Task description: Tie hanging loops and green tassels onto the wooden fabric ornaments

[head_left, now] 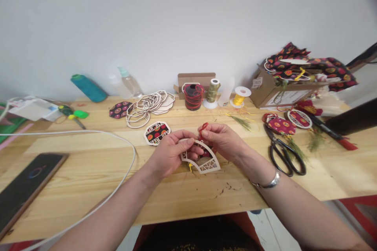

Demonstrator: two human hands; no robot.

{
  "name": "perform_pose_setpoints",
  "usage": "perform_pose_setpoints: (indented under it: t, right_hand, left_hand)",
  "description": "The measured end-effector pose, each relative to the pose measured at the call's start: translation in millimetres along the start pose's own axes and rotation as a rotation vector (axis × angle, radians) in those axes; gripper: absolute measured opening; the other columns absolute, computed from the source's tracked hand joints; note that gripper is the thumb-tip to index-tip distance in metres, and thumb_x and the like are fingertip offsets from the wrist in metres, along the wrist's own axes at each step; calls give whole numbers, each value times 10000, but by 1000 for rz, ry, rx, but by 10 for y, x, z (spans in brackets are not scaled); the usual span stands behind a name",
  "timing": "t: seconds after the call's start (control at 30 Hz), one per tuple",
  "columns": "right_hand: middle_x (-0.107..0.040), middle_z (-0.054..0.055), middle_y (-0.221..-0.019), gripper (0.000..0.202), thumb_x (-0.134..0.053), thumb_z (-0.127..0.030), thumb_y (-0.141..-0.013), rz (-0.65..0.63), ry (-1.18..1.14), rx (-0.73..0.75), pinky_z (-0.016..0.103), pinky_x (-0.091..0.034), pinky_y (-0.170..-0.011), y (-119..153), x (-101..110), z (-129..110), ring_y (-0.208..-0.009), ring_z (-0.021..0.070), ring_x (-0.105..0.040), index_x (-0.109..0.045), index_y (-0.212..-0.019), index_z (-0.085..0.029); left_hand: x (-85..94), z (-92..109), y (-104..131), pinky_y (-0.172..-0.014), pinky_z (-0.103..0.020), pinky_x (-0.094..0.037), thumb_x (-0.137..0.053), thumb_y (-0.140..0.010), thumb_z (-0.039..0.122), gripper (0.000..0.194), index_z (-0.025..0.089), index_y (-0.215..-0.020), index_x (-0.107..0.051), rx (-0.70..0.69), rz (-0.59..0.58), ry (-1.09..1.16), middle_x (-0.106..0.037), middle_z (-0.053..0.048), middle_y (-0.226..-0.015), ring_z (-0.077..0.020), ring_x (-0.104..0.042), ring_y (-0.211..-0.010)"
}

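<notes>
Near the table's front middle, my left hand (173,151) grips a fan-shaped wooden frame (210,165) with cut-out lattice ends by its left side. Dark patterned fabric shows behind the frame, and a small yellow knot (190,167) hangs below its left end. My right hand (219,137) pinches a red cord (202,128) at the frame's top edge. Just left of my hands lies a wooden frame with black and red fabric (157,132). Black-handled scissors (284,155) rest to the right, beside my right forearm.
Wooden rings (150,104) and a red cord spool (193,98) stand behind my hands, with a yellow spool (240,96) farther right. A cardboard box (265,90) holds fabric at the back right. A phone (29,188) and a white cable (129,168) lie left.
</notes>
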State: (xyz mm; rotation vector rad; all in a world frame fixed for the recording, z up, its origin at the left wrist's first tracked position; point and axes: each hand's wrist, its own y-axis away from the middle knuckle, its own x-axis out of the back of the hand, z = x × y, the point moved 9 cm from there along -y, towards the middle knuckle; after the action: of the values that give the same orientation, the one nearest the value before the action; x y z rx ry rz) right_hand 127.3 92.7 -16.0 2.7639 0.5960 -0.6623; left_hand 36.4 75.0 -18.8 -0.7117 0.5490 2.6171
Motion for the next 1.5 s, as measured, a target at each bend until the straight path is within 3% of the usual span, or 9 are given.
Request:
perform_pose_setpoints:
  t: [0.37,0.67,1.1,1.5]
  right_hand:
    - [-622,-22,-617,194,-757,-344,-666,20,-6,-22,203,-410,-498,-12,49,21,-511,70,-523,-683,-713,-170]
    - [-631,-25,-596,245,-781,-358,-619,71,-27,-64,199,-381,-447,-3,65,21,-484,82,-542,-659,-708,-165]
    - [-560,-46,-569,255,-754,-384,-654,-6,17,-50,203,-354,-452,2,28,13,-481,77,-486,-635,-733,-173]
    - [-618,-24,-605,217,-748,-350,-676,-1,-16,-58,208,-402,-475,-5,37,35,-508,91,-556,-657,-753,-168]
  left_hand:
    - [63,8,4,-529,-197,-524,-739,-685,195,160,122,-788,-640,-2,65,-19,-716,-74,-630,-137,-664,-551]
    - [47,25,5,-516,-176,-525,-757,-659,182,166,110,-774,-661,-1,63,20,-715,-75,-624,-128,-662,-551]
    - [58,13,1,-514,-179,-530,-722,-690,149,111,112,-769,-653,19,70,31,-708,-66,-622,-125,-657,-543]
    - [82,35,1,-514,-180,-518,-746,-654,151,138,108,-747,-654,-11,111,16,-704,-60,-612,-125,-655,-554]
